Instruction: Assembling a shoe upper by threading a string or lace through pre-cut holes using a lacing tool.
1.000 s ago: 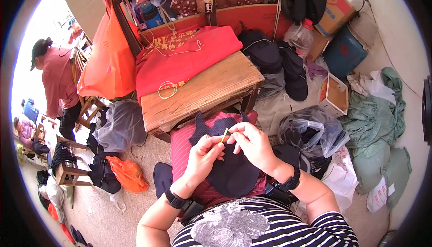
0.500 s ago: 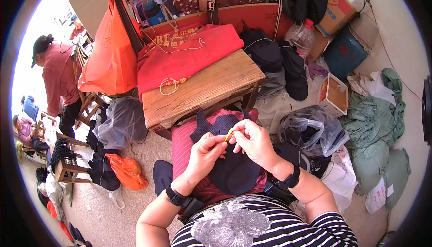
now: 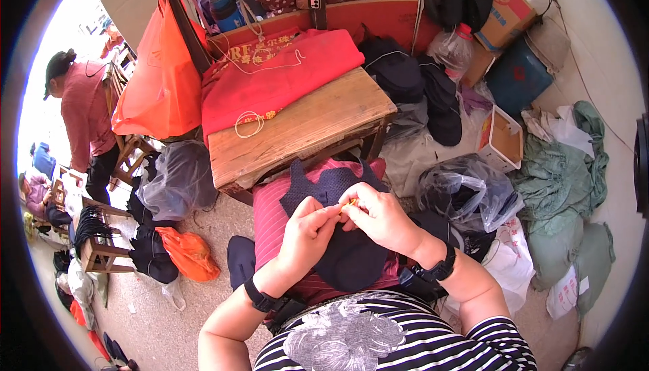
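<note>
Above my lap my two hands meet, fingertips almost touching. Between them is a small yellow thing (image 3: 347, 205), too covered by fingers to name. My left hand (image 3: 304, 234) is closed in a pinch at its left end, and my right hand (image 3: 384, 217) pinches it from the right. Under the hands, across my red striped trousers, lies a dark navy textured fabric piece (image 3: 299, 192) with pointed corners. A smooth, rounded navy part (image 3: 351, 263) shows below the fingers; whether it is joined to the textured piece I cannot tell.
Ahead stands a wooden table (image 3: 304, 124) with a red cloth (image 3: 284, 80) and a cord loop (image 3: 249, 125). Plastic bags (image 3: 466, 188) of dark pieces and a white box (image 3: 501, 140) lie right. An orange bag (image 3: 189, 252) is on the left floor; a person (image 3: 88, 114) stands beyond.
The fingers have closed further over the yellow thing, so less of it shows. My left hand has turned slightly, and the view has shifted a little.
</note>
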A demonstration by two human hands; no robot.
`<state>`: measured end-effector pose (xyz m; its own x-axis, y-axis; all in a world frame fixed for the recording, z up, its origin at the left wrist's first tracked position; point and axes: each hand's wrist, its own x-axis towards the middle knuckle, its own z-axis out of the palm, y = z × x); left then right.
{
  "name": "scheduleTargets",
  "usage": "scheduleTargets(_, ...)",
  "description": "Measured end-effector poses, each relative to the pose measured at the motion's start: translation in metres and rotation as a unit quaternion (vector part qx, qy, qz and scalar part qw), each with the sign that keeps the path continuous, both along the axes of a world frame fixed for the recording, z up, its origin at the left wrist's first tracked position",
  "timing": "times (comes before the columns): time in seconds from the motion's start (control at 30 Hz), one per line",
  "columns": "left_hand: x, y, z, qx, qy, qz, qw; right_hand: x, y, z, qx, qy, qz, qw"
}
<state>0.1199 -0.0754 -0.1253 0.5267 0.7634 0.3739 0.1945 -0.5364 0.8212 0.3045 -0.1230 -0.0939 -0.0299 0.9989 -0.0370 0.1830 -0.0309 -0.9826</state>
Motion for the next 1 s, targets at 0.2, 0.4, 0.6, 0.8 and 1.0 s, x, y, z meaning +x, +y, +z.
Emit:
scheduleTargets(0.2,-0.002,-0.004,0.012,0.005,0.035,0.005,0.999,0.013,-0.002,-0.013,0.025,0.042,-0.051,0.998)
scheduleTargets(0.4,-0.005,-0.005,0.011,-0.035,0.053,0.003,0.998,0.045,0.001,0.006,0.014,0.198,-0.118,0.973)
scheduleTargets(0.6,0.004,-0.006,0.015,-0.017,0.046,-0.022,0.999,0.025,-0.016,0.009,0.168,-0.091,0.002,0.982)
scheduleTargets(0.8,0.010,-0.008,0.017,0.083,0.068,-0.056,0.993,0.038,-0.029,-0.002,0.147,-0.158,0.037,0.976)
scheduleTargets(1.0,0.011,0.000,0.019,0.165,0.153,-0.031,0.974,0.078,-0.014,-0.029,0.004,-0.060,-0.082,0.995)
